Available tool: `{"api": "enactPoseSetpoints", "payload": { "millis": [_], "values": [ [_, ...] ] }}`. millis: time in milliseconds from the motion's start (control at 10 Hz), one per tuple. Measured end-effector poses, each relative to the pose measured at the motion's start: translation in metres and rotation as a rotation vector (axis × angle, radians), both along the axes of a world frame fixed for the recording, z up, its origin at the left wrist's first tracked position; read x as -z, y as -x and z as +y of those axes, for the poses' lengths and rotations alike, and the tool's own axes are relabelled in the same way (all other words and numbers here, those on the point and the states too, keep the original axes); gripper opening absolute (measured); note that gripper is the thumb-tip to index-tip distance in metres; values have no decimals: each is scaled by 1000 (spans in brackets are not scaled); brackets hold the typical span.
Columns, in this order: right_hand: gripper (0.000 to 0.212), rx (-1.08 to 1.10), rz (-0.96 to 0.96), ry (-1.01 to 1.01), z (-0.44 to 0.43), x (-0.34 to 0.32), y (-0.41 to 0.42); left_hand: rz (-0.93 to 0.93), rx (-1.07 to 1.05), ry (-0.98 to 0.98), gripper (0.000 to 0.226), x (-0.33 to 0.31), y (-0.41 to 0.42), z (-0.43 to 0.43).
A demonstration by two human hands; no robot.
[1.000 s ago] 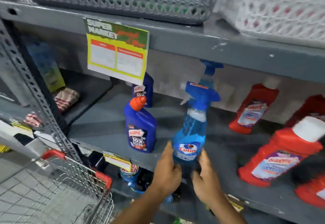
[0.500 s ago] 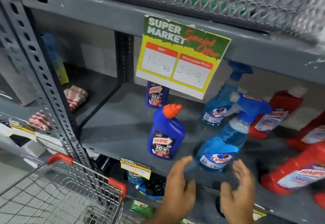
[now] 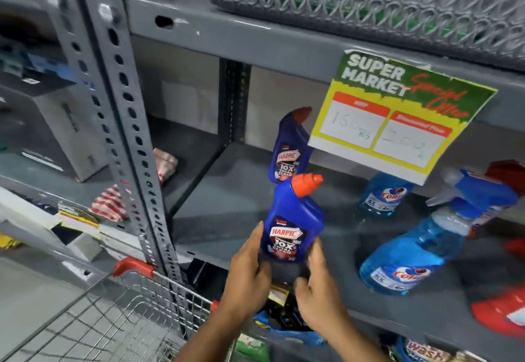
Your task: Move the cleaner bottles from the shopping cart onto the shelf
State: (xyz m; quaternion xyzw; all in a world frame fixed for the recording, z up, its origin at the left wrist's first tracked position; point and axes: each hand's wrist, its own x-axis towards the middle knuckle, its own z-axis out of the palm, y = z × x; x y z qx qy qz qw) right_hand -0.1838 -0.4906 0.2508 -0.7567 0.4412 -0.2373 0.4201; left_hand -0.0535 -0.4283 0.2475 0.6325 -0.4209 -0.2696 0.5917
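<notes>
A blue Harpic bottle (image 3: 292, 225) with an orange cap stands near the front edge of the grey shelf (image 3: 227, 205). My left hand (image 3: 250, 270) presses its left side and my right hand (image 3: 315, 285) its lower right side, so the bottle is held between them. A second blue Harpic bottle (image 3: 288, 148) stands behind it. To the right stand two blue Colin spray bottles, one in front (image 3: 409, 253) and one at the back (image 3: 383, 197). The wire shopping cart (image 3: 113, 319) with a red handle is at lower left; no bottle shows in the part in view.
A special-offer sign (image 3: 397, 117) hangs from the shelf above, over the back bottles. Red bottles (image 3: 500, 316) lie at the far right. A perforated steel post (image 3: 122, 106) stands left of the shelf. A grey basket (image 3: 369, 1) sits on top. Folded checked cloths (image 3: 110, 202) lie at left.
Both hands let go of the front Colin spray bottle, which now stands on the shelf, and moved left onto the front Harpic bottle. The view swung left.
</notes>
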Motion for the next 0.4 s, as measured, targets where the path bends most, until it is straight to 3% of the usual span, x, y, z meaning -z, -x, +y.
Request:
{"api": "enactPoseSetpoints", "payload": {
  "millis": [200,400],
  "values": [
    [92,49,56,21,6,-1,-25,-36,25,42,91,-5,-19,8],
    [91,39,-36,-14,19,-20,-25,-48,11,-78,76,-11,-12,16]
  ]
}}
